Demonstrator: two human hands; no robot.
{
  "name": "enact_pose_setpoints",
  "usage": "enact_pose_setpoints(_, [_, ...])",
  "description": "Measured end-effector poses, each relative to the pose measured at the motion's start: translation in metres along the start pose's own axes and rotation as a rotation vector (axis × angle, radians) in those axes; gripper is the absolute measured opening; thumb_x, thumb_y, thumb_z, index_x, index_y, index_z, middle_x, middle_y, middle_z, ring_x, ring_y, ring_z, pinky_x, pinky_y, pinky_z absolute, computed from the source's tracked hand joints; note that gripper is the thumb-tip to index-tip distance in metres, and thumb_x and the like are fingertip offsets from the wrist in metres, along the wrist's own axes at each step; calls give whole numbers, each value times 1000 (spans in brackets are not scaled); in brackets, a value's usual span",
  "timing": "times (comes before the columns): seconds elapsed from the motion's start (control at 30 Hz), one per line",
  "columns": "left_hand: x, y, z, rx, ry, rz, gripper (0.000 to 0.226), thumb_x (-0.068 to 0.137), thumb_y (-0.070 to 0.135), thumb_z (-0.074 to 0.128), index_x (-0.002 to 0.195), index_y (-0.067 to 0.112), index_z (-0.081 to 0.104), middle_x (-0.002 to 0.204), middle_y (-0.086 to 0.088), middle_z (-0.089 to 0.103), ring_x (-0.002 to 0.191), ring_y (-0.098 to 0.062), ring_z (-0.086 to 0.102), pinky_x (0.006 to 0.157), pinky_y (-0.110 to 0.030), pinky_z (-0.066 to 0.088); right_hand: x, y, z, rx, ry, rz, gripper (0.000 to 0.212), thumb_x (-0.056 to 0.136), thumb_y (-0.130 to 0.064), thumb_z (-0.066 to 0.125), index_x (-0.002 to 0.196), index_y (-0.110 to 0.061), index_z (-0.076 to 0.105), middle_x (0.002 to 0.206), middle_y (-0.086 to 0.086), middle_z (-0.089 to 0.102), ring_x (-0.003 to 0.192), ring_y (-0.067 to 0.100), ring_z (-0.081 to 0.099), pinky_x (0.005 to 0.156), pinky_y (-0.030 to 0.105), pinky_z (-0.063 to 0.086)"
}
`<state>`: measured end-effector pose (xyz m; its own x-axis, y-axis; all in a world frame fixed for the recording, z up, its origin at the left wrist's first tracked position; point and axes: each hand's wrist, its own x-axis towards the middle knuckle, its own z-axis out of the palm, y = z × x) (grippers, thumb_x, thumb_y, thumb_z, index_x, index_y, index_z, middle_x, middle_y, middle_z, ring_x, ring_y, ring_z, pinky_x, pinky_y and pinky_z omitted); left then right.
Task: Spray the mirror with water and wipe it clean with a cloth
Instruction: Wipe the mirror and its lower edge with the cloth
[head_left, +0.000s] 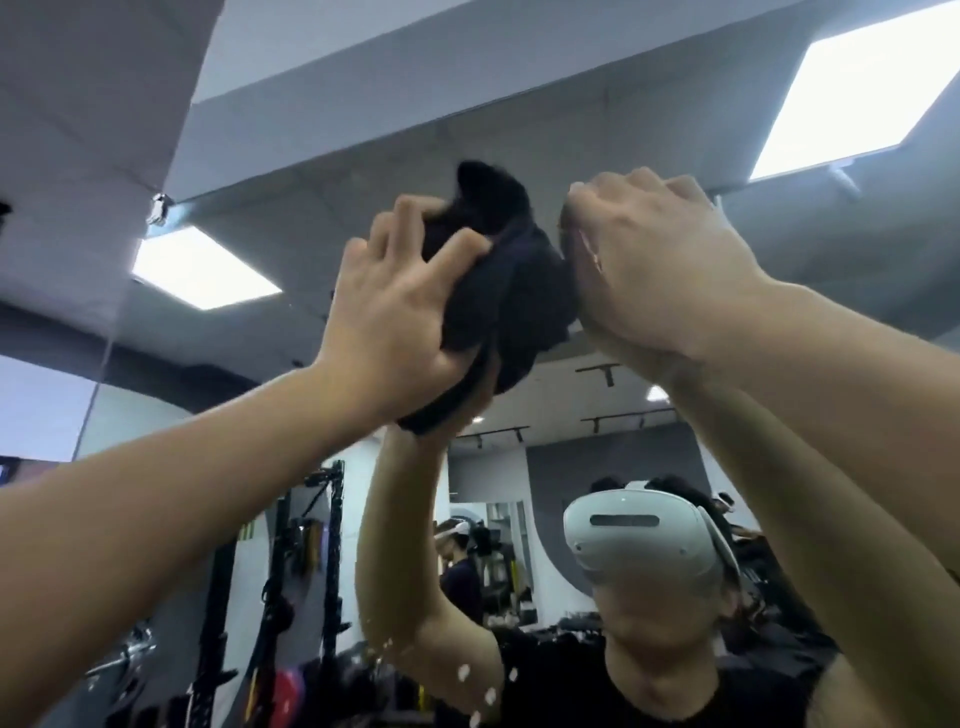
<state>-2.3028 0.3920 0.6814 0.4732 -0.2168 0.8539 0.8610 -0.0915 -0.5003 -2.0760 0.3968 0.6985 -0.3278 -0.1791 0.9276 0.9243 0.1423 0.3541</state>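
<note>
Gym equipment and ceiling light panels (205, 267) reflect in the mirror (291, 156), which fills the frame. One black cloth (511, 291) sits at upper centre, against the glass. Left hand (395, 322) grips it, fingers curled into the folds. Right hand (660, 260) is a closed fist beside the cloth; whether it holds a corner cannot be told. Risk: the bunched cloth likely smears, and droplets (462, 673) at lower centre may dry unwiped. Count: two hands, one cloth; no spray bottle visible.

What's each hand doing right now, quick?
Left hand: fingers curled on the dark cloth, pressing it to the mirror.
Right hand: fingers curled; contact with the cloth cannot be told.
</note>
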Motion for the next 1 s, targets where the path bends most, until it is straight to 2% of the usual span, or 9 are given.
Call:
enact_pose_setpoints(0.17, [-83, 28, -14, -169, -54, 208, 51, 74, 49, 71, 118, 23, 64, 133, -18, 53, 106, -37, 54, 85, -51, 43, 16, -36, -2, 122, 62, 25, 16, 98, -21, 45, 106, -16, 58, 107, 5, 58, 101, 28, 49, 89, 41, 35])
enact_pose_setpoints(0.3, [-142, 27, -14, -315, -6, 463, 27, 86, 36, 72, 112, 35, 64, 134, -6, 53, 97, -26, 60, 82, -42, 45, 26, -77, 9, 239, 25, -55, 16, 99, -24, 44, 104, -17, 58, 104, 0, 54, 98, 21, 47, 93, 38, 40])
enact_pose_setpoints(0.4, [-162, -2, -19, -362, -15, 662, 23, 94, 27, 65, 111, 38, 55, 136, 0, 52, 99, -18, 61, 87, -36, 51, 27, -99, 29, 144, 10, -52, 16, 100, -26, 43, 106, -21, 56, 112, -1, 53, 106, 22, 41, 96, 37, 35])
enact_pose_setpoints(0.53, [-136, -62, -23, -368, -115, 790, 24, 89, 35, 63, 111, 29, 55, 137, -9, 50, 104, -31, 62, 90, -42, 46, 22, -102, 37, 88, 48, -20, 18, 98, -23, 39, 107, -23, 54, 115, -2, 50, 106, 21, 37, 96, 36, 31])
enact_pose_setpoints(0.63, [-78, -111, -17, -220, -67, 614, 37, 88, 39, 70, 118, 21, 59, 134, -17, 52, 109, -37, 59, 90, -50, 48, 22, -100, 36, 82, 44, 4, 28, 95, -25, 27, 106, -23, 53, 114, -1, 49, 103, 19, 34, 90, 32, 25])
enact_pose_setpoints(0.7, [-32, -145, -10, -147, -26, 432, 47, 83, 42, 64, 124, 20, 53, 133, -20, 49, 115, -41, 55, 92, -56, 49, 25, -100, 37, 47, 31, 8, 22, 97, -24, 32, 106, -24, 52, 113, -2, 47, 101, 17, 31, 87, 29, 19])
enact_pose_setpoints(0.8, [45, -184, 5, -13, 19, 23, 51, 84, 42, 56, 130, 29, 40, 137, -18, 42, 121, -44, 50, 98, -60, 46, 21, -98, 40, 6, 56, 18, 13, 92, -18, 54, 104, -24, 53, 107, -4, 47, 96, 15, 31, 85, 28, 19])
enact_pose_setpoints(0.9, [94, -189, 18, 94, 14, -388, 49, 90, 35, 55, 134, 26, 36, 140, -16, 35, 126, -44, 42, 102, -59, 43, 21, -102, 41, 43, 98, 35, 12, 96, -18, 46, 97, -25, 55, 102, -7, 48, 91, 13, 31, 83, 27, 18])
enact_pose_setpoints(1.0, [96, -171, 25, 177, 62, -443, 49, 91, 35, 56, 134, 23, 36, 143, -20, 34, 128, -46, 40, 104, -60, 37, 22, -101, 40, 39, 122, 36, 13, 97, -21, 43, 95, -24, 56, 100, -7, 49, 90, 14, 32, 83, 29, 19])
